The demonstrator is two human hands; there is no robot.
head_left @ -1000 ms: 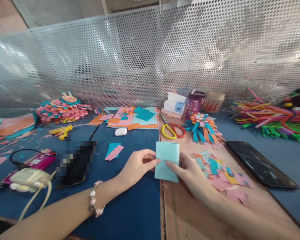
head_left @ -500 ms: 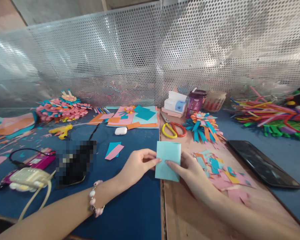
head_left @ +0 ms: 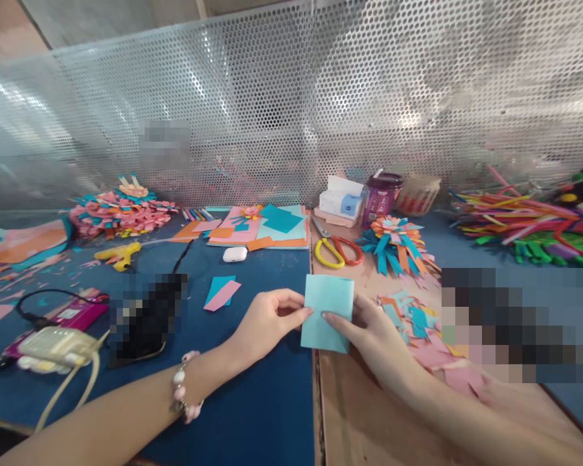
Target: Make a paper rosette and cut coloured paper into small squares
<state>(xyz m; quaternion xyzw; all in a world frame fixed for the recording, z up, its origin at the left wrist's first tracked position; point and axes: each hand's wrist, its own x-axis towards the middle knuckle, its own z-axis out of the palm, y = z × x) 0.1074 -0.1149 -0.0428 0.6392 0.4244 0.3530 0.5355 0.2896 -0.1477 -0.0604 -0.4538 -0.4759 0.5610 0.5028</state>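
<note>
A bracelet [head_left: 179, 392] of round pink, white and silvery beads circles the left wrist [head_left: 204, 374], forearm [head_left: 121, 413] bare behind it.

Light-blue paper [head_left: 328, 333] slightly farther right, right hand [head_left: 375, 333] likewise

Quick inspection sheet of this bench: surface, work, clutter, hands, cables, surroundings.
Surface: blue tabletop meets a brown strip at a seam.
Job's things: light-blue paper held up over the seam; scissors lying beyond it.
Clutter: paper scraps on the brown strip; white earbud case and yellow glue gun on the blue; two pixelated patches hide detail.
Hands: left hand grips the paper's left edge; right hand grips its right, thumb in front.
Cables: cream cable and black cable at far left, away from the paper.
Surroundings: perforated metal screen behind the bench.
</note>
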